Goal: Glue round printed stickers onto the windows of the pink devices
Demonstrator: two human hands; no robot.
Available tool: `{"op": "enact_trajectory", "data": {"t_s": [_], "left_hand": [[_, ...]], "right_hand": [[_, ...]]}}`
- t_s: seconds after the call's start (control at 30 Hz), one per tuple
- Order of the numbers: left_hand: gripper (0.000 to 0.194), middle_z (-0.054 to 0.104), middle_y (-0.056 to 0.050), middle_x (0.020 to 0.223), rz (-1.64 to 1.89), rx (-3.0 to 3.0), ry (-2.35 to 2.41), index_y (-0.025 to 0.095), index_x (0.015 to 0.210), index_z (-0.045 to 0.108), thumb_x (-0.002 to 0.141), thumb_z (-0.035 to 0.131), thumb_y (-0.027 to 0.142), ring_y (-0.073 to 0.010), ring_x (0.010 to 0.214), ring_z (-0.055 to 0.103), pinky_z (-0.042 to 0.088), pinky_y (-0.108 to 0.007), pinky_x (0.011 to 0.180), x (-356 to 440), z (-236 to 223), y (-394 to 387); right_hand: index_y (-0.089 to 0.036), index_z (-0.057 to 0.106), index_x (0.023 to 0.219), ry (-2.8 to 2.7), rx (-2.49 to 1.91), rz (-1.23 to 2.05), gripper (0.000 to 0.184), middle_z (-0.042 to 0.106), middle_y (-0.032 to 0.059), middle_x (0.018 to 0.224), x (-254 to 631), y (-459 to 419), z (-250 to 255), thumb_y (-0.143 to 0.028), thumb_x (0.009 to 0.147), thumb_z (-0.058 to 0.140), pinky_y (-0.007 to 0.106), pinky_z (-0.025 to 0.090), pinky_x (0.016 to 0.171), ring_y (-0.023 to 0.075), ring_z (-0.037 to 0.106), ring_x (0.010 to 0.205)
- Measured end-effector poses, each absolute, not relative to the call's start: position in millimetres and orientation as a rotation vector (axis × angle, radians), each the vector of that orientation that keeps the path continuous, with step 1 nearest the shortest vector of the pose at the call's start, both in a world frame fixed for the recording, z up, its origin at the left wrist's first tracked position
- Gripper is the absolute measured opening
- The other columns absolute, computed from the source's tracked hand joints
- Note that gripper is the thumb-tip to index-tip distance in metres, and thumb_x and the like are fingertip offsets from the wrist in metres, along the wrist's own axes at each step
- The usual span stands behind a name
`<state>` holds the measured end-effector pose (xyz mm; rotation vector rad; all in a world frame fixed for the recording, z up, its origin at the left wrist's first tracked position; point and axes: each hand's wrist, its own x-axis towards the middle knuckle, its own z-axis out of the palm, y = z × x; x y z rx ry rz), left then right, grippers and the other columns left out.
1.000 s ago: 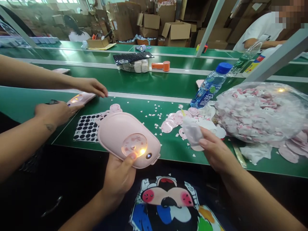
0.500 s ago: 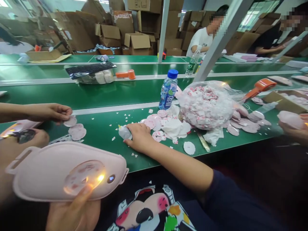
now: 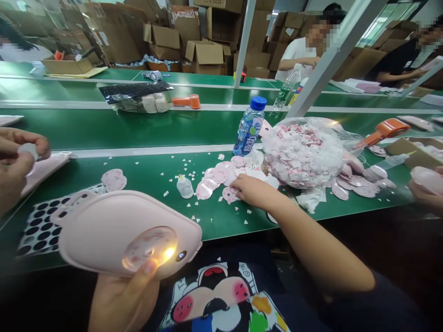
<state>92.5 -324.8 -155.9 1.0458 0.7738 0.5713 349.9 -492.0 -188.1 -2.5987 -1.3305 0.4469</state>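
My left hand grips a pink, pouch-shaped device from below, thumb on its round clear window, where a small light glows. My right hand reaches out over the green table and rests, fingers curled down, on a scatter of round pink stickers. Whether it holds one is hidden. A small white squeeze bottle stands on the table just left of that hand, apart from it.
A clear bag of pink stickers and a blue-capped water bottle sit behind my right hand. A sheet of black dots lies at left. Another person's hands work at the left edge; other people sit farther off.
My right hand let go of the small white bottle, which now stands alone, and moved right onto the pink stickers. The pink device in my left hand stays lifted.
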Motion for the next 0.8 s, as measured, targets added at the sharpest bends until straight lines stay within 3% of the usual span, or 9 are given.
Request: {"op": "enact_trajectory", "data": {"t_s": [0.1,0.3,0.5,0.6,0.7,0.8], "left_hand": [[0.076,0.075,-0.008,0.105,0.592,1.021,0.774,0.026,0.119,0.067,0.047,0.089,0.017,-0.034,0.1,0.07,0.063,-0.038,0.079,92,-156,-327],[0.073,0.075,-0.008,0.106,0.618,0.985,0.724,0.025,0.122,0.065,0.054,0.084,0.01,-0.0348,0.106,0.067,0.061,-0.041,0.084,85,-161,-328],[0.073,0.076,-0.008,0.106,0.582,0.941,0.695,0.023,0.125,0.064,0.056,0.087,0.014,-0.0293,0.099,0.07,0.061,-0.03,0.082,86,-159,-331],[0.082,0.077,-0.007,0.099,0.537,0.944,0.689,0.025,0.132,0.058,0.056,0.088,0.013,-0.0265,0.093,0.072,0.061,-0.025,0.076,87,-156,-333],[0.082,0.076,-0.009,0.102,0.479,0.988,0.62,0.025,0.137,0.053,0.063,0.086,0.015,-0.0287,0.095,0.072,0.061,-0.032,0.081,86,-161,-334],[0.074,0.075,-0.013,0.107,0.407,1.007,0.566,0.023,0.137,0.053,0.069,0.083,0.022,-0.0335,0.098,0.071,0.061,-0.042,0.084,85,-168,-336]], "right_hand": [[-0.015,0.063,0.109,-1.345,-2.588,0.434,0.021,0.061,0.0072,0.111,353,-494,-188,-0.021,0.09,0.06,0.04,0.048,0.09,0.0205,0.058,0.102],[-0.015,0.064,0.104,-1.203,-2.5,0.339,0.015,0.064,0.007,0.103,351,-496,-190,-0.019,0.091,0.057,0.043,0.047,0.092,0.0213,0.059,0.101],[-0.02,0.055,0.129,-0.855,-2.245,0.228,0.047,0.064,0.0074,0.103,345,-507,-186,-0.019,0.083,0.062,0.043,0.048,0.089,0.0196,0.061,0.085],[-0.02,0.056,0.124,-0.666,-2.027,0.263,0.042,0.063,0.0078,0.107,335,-515,-177,-0.032,0.085,0.061,0.04,0.053,0.079,0.0168,0.064,0.078],[-0.02,0.059,0.115,-0.563,-1.766,0.406,0.039,0.064,0.0084,0.106,317,-518,-172,-0.044,0.084,0.06,0.034,0.057,0.067,0.016,0.068,0.077],[-0.02,0.062,0.109,-0.524,-1.568,0.542,0.038,0.068,0.0056,0.096,299,-515,-171,-0.044,0.079,0.067,0.03,0.058,0.062,0.0151,0.069,0.073]]}}
